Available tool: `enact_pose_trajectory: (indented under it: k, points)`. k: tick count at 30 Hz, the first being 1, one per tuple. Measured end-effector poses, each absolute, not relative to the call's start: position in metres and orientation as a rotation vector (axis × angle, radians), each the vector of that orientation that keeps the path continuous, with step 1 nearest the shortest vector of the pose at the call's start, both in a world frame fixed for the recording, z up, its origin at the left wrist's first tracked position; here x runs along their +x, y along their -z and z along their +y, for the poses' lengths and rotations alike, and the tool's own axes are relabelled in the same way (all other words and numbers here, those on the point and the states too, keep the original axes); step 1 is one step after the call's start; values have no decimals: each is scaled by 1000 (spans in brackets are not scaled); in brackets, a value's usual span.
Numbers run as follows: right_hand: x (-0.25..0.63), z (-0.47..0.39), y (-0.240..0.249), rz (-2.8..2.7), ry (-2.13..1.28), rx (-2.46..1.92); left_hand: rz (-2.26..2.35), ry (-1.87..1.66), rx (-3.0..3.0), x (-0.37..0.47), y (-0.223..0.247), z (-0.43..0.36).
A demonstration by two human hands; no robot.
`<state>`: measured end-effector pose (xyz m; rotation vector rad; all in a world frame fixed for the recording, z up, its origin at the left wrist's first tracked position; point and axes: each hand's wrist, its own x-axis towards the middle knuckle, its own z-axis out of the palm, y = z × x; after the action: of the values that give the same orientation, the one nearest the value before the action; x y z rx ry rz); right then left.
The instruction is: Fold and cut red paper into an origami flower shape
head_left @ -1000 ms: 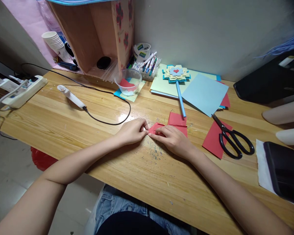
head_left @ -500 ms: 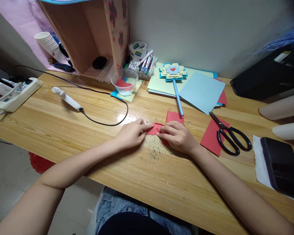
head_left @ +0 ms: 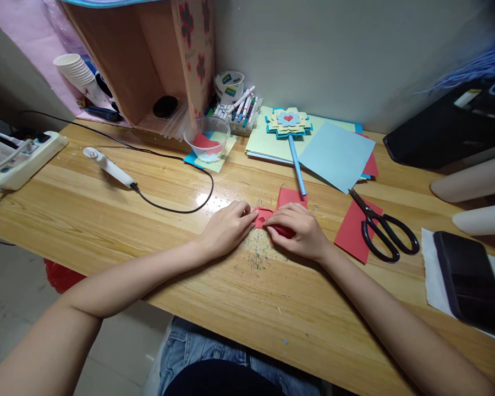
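Note:
A small folded piece of red paper (head_left: 263, 218) lies on the wooden table between my hands. My left hand (head_left: 231, 226) grips its left edge with thumb and fingers together. At its right edge, my right hand (head_left: 299, 230) pinches the paper with fingertips pressed together. Partly under my right hand lies another red sheet (head_left: 289, 196). A paper flower (head_left: 289, 119) on a blue stick (head_left: 296, 164) rests behind, its lower end on that sheet. Black-handled scissors (head_left: 379, 221) lie over a further red sheet (head_left: 355, 239) to the right.
A clear bowl (head_left: 208, 148) with paper scraps, markers (head_left: 245, 107) and coloured sheets (head_left: 338, 157) stand or lie behind. At left are a white corded tool (head_left: 109, 168) and a power strip (head_left: 28, 162). A phone (head_left: 470, 278) lies at right.
The fingers of my left hand have drawn closer together at the small red paper's left edge. My right fingertips have shifted slightly on its right side. The whole view has moved a little.

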<state>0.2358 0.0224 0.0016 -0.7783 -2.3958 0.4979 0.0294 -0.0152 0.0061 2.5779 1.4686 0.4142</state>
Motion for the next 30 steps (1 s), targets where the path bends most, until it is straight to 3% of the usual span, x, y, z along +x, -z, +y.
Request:
enact_pose_trajectory:
  k: [12, 30]
  points:
    - [232, 23, 4, -2178, -895, -1132, 1386, -400, 2591, 29, -5, -14]
    - [235, 24, 0, -2458, -363, -851, 1259, -293, 2752, 27, -8, -16]
